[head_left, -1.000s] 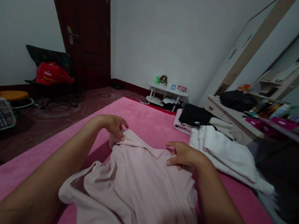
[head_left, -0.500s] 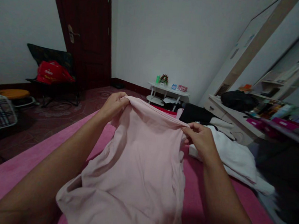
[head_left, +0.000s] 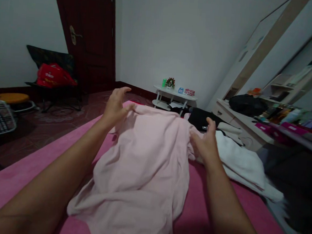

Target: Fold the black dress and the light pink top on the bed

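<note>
A pale pink garment (head_left: 144, 166) lies spread along the pink bed cover (head_left: 20, 182), its far edge reaching toward the foot of the bed. My left hand (head_left: 116, 105) hovers at the garment's far left corner with fingers spread, the thumb touching the cloth. My right hand (head_left: 206, 142) is open at the garment's far right edge, palm against the fabric, fingers apart. Neither hand grips the cloth.
A white garment (head_left: 238, 162) lies to the right, with black folded clothing (head_left: 202, 118) and a pink piece beyond it. A small white table (head_left: 175, 95) stands by the far wall. A dresser (head_left: 254, 125) with clutter runs along the right. A dark door (head_left: 93, 37) and a chair with a red bag (head_left: 52, 76) stand at left.
Both hands held the garment's top edge lifted half a second ago. Now they have let go and opened, and the garment has dropped forward flat onto the bed.
</note>
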{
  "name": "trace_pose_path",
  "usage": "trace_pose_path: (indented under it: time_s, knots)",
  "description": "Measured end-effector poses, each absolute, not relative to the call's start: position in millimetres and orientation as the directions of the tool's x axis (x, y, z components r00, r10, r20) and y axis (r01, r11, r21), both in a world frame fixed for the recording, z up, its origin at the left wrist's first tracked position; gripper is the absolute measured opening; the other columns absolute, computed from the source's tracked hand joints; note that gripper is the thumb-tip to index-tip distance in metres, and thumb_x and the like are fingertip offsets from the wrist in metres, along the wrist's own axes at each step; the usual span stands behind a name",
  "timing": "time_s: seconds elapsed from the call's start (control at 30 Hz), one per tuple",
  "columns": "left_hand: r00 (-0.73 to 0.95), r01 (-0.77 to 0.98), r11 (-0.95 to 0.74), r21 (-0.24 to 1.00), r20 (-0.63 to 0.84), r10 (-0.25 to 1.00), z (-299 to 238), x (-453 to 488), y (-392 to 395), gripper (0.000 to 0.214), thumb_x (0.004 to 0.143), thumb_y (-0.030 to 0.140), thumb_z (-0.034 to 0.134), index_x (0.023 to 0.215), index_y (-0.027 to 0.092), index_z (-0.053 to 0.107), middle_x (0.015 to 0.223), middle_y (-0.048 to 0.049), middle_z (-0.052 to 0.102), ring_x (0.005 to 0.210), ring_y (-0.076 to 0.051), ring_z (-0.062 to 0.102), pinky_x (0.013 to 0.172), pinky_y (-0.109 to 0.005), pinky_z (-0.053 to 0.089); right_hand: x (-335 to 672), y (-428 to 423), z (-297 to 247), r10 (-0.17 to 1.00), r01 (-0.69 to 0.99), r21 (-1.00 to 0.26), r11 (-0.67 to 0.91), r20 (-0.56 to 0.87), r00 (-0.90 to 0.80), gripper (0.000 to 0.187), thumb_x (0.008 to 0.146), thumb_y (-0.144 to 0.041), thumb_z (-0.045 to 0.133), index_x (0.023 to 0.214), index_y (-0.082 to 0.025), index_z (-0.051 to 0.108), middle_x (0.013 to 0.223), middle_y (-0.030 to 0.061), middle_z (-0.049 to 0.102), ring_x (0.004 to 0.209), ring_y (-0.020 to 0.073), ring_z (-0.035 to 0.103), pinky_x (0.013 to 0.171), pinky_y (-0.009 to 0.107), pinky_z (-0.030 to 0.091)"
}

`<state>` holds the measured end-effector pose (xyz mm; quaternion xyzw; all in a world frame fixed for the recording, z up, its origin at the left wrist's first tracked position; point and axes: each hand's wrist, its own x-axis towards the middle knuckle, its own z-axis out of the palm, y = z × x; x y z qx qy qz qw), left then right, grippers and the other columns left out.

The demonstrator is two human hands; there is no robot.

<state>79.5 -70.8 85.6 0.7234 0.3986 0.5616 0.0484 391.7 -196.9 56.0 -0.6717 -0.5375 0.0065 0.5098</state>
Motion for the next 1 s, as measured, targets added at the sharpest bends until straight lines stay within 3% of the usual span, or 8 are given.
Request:
trace_pose_path:
  time_s: [0.13,0.33,0.47,0.63,0.73,0.83,0.93,1.0]
  knots:
    - [0.17,0.615,-0.587,0.527,0.639,0.751,69,75,-59,0.036,0.076,0.038,0.059,0.103,0.015,0.067,0.105,-0.0096,0.067,0.092,-0.022,0.063,0.084,-0.033,0.049,404,-185,33,0.825,0.777,-0.63,0.009,0.443,0.35,0.055,0.074,-0.035,0.062,0.124,-0.016,0.055,0.15,0.0172,0.028,0.14,0.0303,0.024,0.11,0.046,0.026]
    - [0.47,0.715,-0.472,0.517,0.145,0.871,44,81,-54,0.029,0.075,0.04,0.057,0.079,0.016,0.073,0.065,-0.0053,0.069,0.059,-0.019,0.064,0.058,-0.026,0.045,385,-189,36,0.939,0.725,-0.68,0.107,0.309,0.151,0.029,0.077,-0.031,0.057,0.098,-0.015,0.068,0.105,0.0119,0.068,0.098,0.0232,0.063,0.09,0.037,0.046]
    - [0.575,0.71,-0.544,0.446,0.078,0.814,22,96,-56,0.04,0.076,0.045,0.057,0.101,0.017,0.072,0.092,-0.0069,0.073,0.079,-0.021,0.066,0.068,-0.025,0.047,364,-188,24,0.979,0.759,-0.644,0.096,0.197,0.043,0.023,0.078,-0.027,0.057,0.093,-0.016,0.07,0.093,0.008,0.071,0.083,0.0193,0.064,0.078,0.03,0.048]
    - [0.695,0.704,-0.688,0.178,0.028,0.718,-4,114,-67,0.051,0.083,0.05,0.053,0.122,0.019,0.061,0.12,-0.0141,0.06,0.108,-0.028,0.057,0.093,-0.036,0.042,359,-185,0,1.0,0.904,-0.427,0.03,0.009,-0.029,0.021,0.071,-0.028,0.066,0.091,-0.022,0.069,0.096,0.0036,0.068,0.087,0.0186,0.062,0.076,0.028,0.045]
    - [0.687,0.72,-0.687,0.101,0.034,0.726,-8,118,-72,0.049,0.083,0.052,0.053,0.122,0.023,0.061,0.12,-0.0142,0.057,0.111,-0.029,0.055,0.094,-0.039,0.041,362,-183,-7,0.999,0.917,-0.397,-0.041,-0.001,0.044,0.034,0.071,-0.034,0.067,0.103,-0.022,0.065,0.1,0.0047,0.066,0.093,0.0201,0.061,0.08,0.029,0.045]
    - [0.644,0.758,-0.644,0.109,0.033,0.764,-2,116,-73,0.051,0.078,0.056,0.058,0.117,0.024,0.062,0.119,-0.0126,0.058,0.107,-0.028,0.057,0.091,-0.037,0.043,365,-182,-10,0.964,0.904,-0.389,-0.177,0.117,0.239,0.077,0.067,-0.04,0.072,0.135,-0.017,0.043,0.128,0.0151,0.052,0.109,0.0265,0.057,0.089,0.035,0.044]
    - [0.419,0.905,-0.422,0.056,0.054,0.906,8,108,-72,0.075,0.066,0.064,0.065,0.126,0.022,0.054,0.124,-0.0164,0.056,0.108,-0.032,0.057,0.087,-0.04,0.046,372,-181,-13,0.913,0.884,-0.407,-0.23,0.223,0.341,0.104,0.061,-0.04,0.076,0.146,-0.015,0.021,0.143,0.0217,0.035,0.124,0.0317,0.047,0.095,0.038,0.042]
    - [0.273,0.961,-0.274,0.023,0.037,0.961,12,102,-69,0.087,0.059,0.069,0.067,0.129,0.018,0.051,0.122,-0.0197,0.058,0.108,-0.036,0.058,0.084,-0.042,0.047,379,-179,-15,0.918,0.871,-0.433,-0.231,0.199,0.343,0.101,0.061,-0.041,0.076,0.144,-0.016,0.025,0.136,0.0199,0.045,0.121,0.0309,0.05,0.093,0.038,0.043]
